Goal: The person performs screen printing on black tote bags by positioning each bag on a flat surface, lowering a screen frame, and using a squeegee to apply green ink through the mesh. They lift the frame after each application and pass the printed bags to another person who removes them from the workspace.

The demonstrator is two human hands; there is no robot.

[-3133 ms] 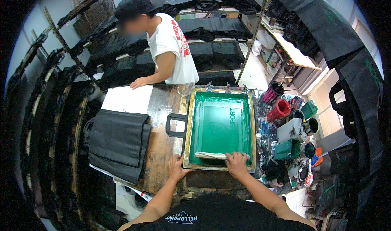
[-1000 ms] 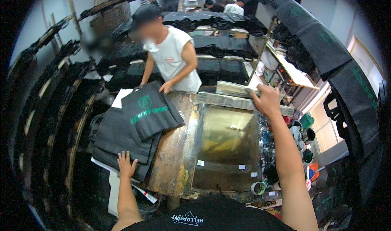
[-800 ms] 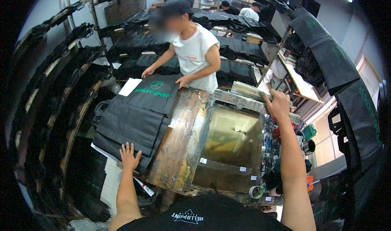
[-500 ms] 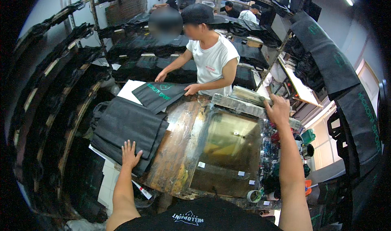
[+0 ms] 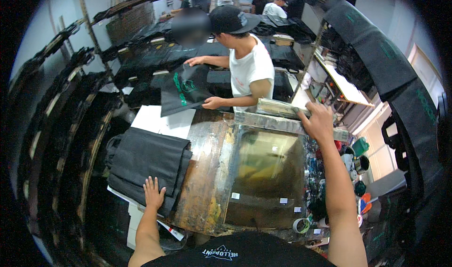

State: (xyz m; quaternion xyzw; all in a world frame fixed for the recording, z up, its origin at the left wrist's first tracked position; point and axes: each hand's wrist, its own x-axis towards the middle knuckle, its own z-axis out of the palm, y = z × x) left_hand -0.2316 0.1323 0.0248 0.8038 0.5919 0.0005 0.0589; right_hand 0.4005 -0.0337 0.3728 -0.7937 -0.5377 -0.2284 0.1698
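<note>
Bags [image 5: 147,162], black and stacked flat, lie on the left part of the table [image 5: 207,172], partly over white paper [image 5: 162,120]. Table: worn, paint-stained top with a glossy yellowish platen [image 5: 266,172] set into its right half. Screen frame [image 5: 287,121]: raised on edge along the platen's far side. Co-worker [image 5: 247,69] in a white shirt and dark cap, standing beyond the table, holds up one black bag with a green print [image 5: 186,90]. Racks of black bags ring the station. Paint pots [image 5: 355,161] crowd the right edge; a tape roll [image 5: 301,225] sits at the near corner. Right hand [image 5: 319,122]: fingers closed over the frame's top edge. Left hand [image 5: 154,194]: fingers spread apart, palm flat on the stack's near edge.
</note>
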